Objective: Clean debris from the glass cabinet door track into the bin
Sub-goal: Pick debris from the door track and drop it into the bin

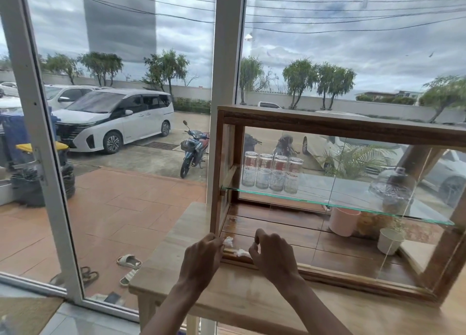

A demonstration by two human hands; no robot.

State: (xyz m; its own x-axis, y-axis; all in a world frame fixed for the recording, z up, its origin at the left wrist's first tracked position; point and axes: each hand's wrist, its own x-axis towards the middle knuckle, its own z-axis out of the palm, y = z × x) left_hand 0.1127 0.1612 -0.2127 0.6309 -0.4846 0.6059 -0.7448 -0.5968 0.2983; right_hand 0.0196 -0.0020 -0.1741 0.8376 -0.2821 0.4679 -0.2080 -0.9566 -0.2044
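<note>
Beyond floor-to-ceiling windows, a grey sky hangs over a parking lot where a white van [114, 119] and a blue motorbike [193, 149] stand by a tiled terrace. Inside, a wooden table [242, 302] carries a wood-framed glass cabinet [340, 127] set toward its back edge, the cabinet's left end near the table's left edge. A person leans in from the near side, both forearms reaching to the cabinet's lower front left corner. The left hand [203, 255] is closed, its fingertips pinching a small white wad of tissue [228, 241] against the corner post. The right hand [273, 255] is curled, thumb and fingers pinched together on another bit of white tissue just above the door track [353, 278], the grooved wooden rail running along the cabinet's front bottom edge. A third scrap of white debris [241, 253] lies on the track between the two hands. On the glass shelf [327, 203] stand four upturned glass jars [272, 174] at the left and a glass dome [392, 185] at the right. Below, on the cabinet floor, sit a pink cup [344, 221] and a small white pot [389, 241].
</note>
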